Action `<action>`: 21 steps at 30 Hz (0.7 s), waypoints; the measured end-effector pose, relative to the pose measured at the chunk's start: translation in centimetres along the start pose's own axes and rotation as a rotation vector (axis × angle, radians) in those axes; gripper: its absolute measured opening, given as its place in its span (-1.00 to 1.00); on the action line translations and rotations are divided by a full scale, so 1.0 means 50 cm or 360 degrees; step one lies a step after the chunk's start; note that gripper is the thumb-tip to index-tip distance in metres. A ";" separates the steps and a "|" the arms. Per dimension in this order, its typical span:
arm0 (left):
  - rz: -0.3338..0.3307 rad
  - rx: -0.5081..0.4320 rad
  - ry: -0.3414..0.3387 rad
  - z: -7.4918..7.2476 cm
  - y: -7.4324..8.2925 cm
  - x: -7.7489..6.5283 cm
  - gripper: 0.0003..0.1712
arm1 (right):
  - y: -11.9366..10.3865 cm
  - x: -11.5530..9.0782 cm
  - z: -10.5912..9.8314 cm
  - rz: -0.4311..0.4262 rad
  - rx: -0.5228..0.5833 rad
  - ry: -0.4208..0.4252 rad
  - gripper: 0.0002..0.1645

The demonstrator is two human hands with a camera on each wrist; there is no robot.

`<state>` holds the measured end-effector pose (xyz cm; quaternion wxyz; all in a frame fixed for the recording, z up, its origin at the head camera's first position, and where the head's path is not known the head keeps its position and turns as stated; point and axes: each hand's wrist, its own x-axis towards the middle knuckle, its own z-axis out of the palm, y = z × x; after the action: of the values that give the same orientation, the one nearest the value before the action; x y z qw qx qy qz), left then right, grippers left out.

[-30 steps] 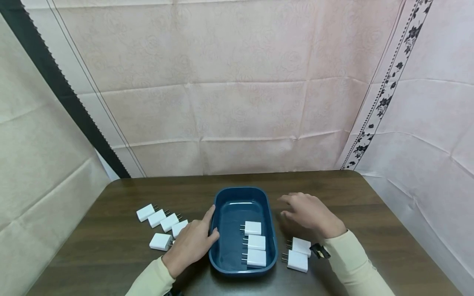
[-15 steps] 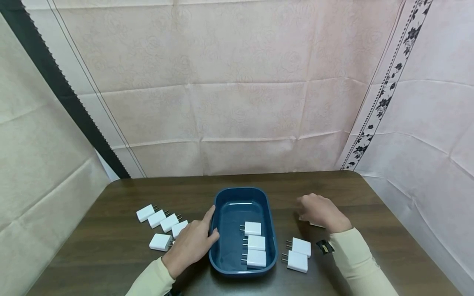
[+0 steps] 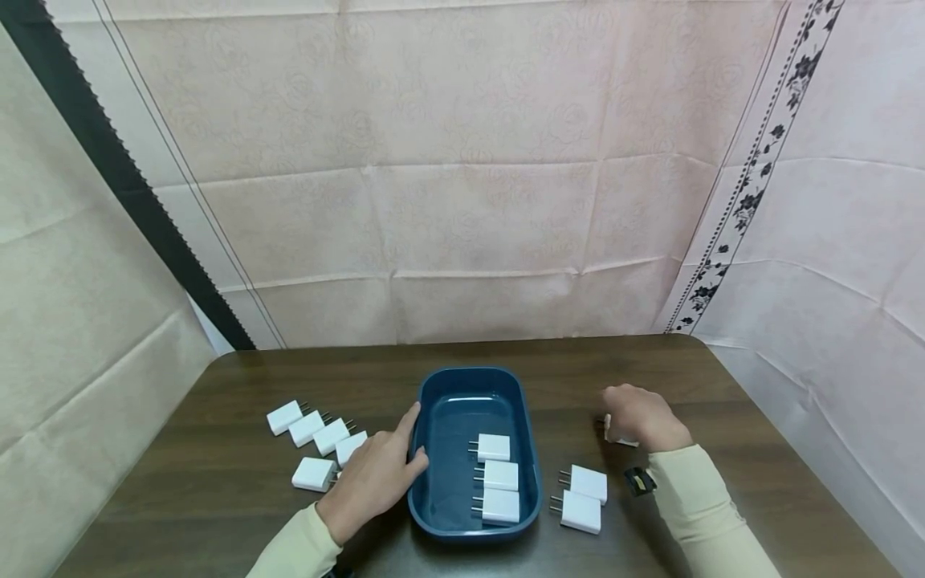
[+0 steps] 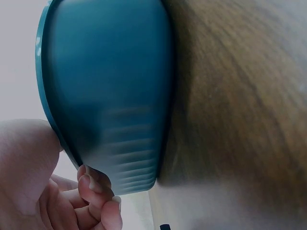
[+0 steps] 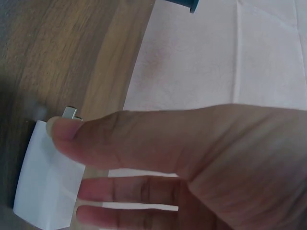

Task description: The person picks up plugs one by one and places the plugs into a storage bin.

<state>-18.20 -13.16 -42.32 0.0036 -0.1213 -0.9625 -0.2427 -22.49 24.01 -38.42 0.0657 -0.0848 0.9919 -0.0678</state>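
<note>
A dark blue tray [image 3: 446, 482] stands in the middle of the table. My left hand [image 3: 376, 475] grips its left rim, thumb over the edge and index finger along the side. In the left wrist view, the other fingers [image 4: 93, 187] curl against the outer wall. Several white charger plugs [image 3: 499, 474] lie in a column inside the tray, prongs pointing left. To the right of the tray, my right hand [image 3: 641, 416] pinches another white charger plug [image 5: 48, 177] between thumb and fingers, close over the table. The hand hides most of it in the head view.
Two white charger plugs [image 3: 581, 511] lie near the tray's right side, below my right hand. Several more plugs [image 3: 313, 474] lie left of the tray, partly behind my left hand. A pale cloth [image 3: 470, 209] hangs behind the brown table [image 3: 723, 449].
My right hand has moved right, away from the tray, and its fingers have drawn in. A white charger plug now shows under it. The left hand and tray have stayed put.
</note>
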 end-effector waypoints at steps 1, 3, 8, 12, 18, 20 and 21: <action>-0.0001 -0.0002 -0.0001 0.000 0.000 0.000 -0.22 | 0.001 0.000 0.000 0.0006 -0.0008 -0.0005 -0.65; -0.0002 -0.0007 -0.0004 0.000 -0.001 0.000 -0.22 | 0.003 0.000 0.001 0.0020 -0.0026 -0.0012 -0.66; -0.0004 -0.0011 -0.0006 0.001 -0.001 0.000 -0.22 | 0.007 -0.001 0.006 0.0061 -0.0037 -0.0045 -0.70; 0.0002 -0.0013 0.0000 0.001 -0.001 -0.001 -0.22 | 0.008 -0.002 0.009 0.0095 -0.0043 -0.0046 -0.72; 0.0015 -0.0011 0.0012 0.002 -0.001 -0.001 -0.22 | 0.008 0.000 0.012 0.0099 -0.0050 -0.0047 -0.76; 0.0012 -0.0011 0.0010 0.001 -0.001 -0.001 -0.22 | 0.008 0.000 0.014 0.0104 -0.0046 -0.0057 -0.77; 0.0010 -0.0011 0.0007 0.001 0.000 -0.001 -0.22 | 0.008 0.001 0.015 0.0107 -0.0044 -0.0063 -0.77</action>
<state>-18.14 -13.16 -42.39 0.0061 -0.1238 -0.9613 -0.2462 -22.48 24.31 -39.22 0.0864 -0.0536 0.9935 -0.0503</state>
